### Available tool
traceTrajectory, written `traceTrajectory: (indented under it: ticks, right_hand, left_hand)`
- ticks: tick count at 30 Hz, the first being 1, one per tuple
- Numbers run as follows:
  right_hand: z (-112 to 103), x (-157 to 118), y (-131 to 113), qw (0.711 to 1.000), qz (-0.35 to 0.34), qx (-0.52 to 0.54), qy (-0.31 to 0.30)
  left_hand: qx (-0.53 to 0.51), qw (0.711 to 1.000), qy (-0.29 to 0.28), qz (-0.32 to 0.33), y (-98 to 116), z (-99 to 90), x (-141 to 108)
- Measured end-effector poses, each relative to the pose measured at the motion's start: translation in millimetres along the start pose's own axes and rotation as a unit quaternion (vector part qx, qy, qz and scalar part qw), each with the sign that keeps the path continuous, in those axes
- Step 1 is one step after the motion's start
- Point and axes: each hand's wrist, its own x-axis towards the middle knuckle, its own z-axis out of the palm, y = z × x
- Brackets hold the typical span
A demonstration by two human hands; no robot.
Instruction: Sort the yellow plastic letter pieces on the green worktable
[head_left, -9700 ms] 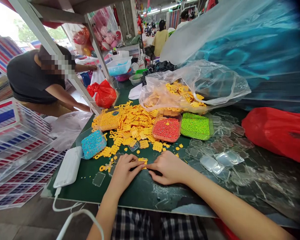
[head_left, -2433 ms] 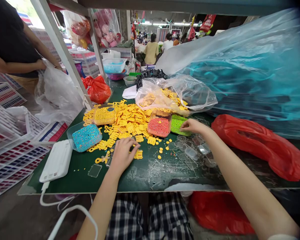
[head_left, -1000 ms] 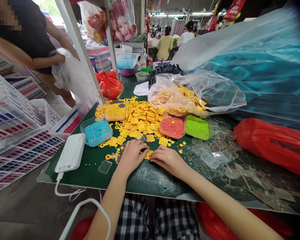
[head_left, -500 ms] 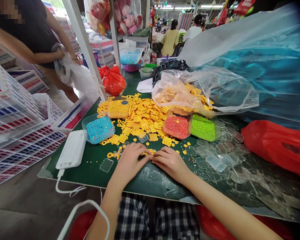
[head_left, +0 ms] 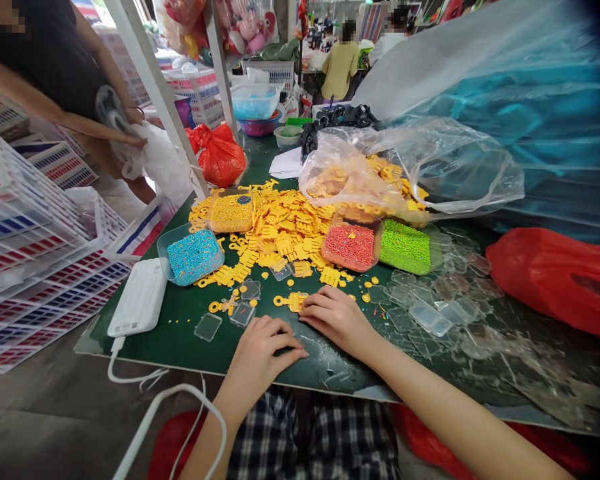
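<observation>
A flat yellow plastic piece with a ring at one end (head_left: 291, 301) shows at the fingertips of my right hand (head_left: 339, 321). Those fingers are closed about its right end and hide part of it. My left hand (head_left: 266, 348) rests lower on the green table, apart from the piece, its fingers loosely stretched and nothing visible in them. Left of the piece lie small clear square covers (head_left: 242, 314) and another yellow piece (head_left: 224, 305). Beyond my hands spreads a heap of similar yellow pieces (head_left: 285, 230).
Trays of blue beads (head_left: 195, 257), yellow beads (head_left: 231, 212), red beads (head_left: 349, 245) and green beads (head_left: 405, 247) stand around the heap. A white power bank (head_left: 138, 297) lies left, its cable over the edge. Clear plastic squares (head_left: 433, 320) and a red bag (head_left: 555, 277) lie right.
My left hand has drawn back toward the table's front edge, away from my right hand, uncovering the yellow piece and clear squares. The person at left has lowered a hand on the plastic bag.
</observation>
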Motion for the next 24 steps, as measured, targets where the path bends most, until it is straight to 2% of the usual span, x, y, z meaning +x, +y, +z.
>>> traceTrajectory:
  ticks: [13, 19, 24]
  right_hand:
    - [0.5, 0.1, 2.2, 0.997, 0.072, 0.027, -0.009]
    - [-0.4, -0.2, 4.7, 0.996, 0.089, 0.016, -0.003]
    - [-1.1, 0.8, 8.2, 0.996, 0.084, -0.002, -0.003]
  left_hand:
    - [0.014, 0.999, -0.031, -0.005, 5.7, -5.7, 6.3]
    - [0.058, 0.998, 0.011, -0.036, -4.4, -21.0, 28.2]
    - [0.094, 0.994, 0.003, -0.048, -9.7, -26.9, 48.1]
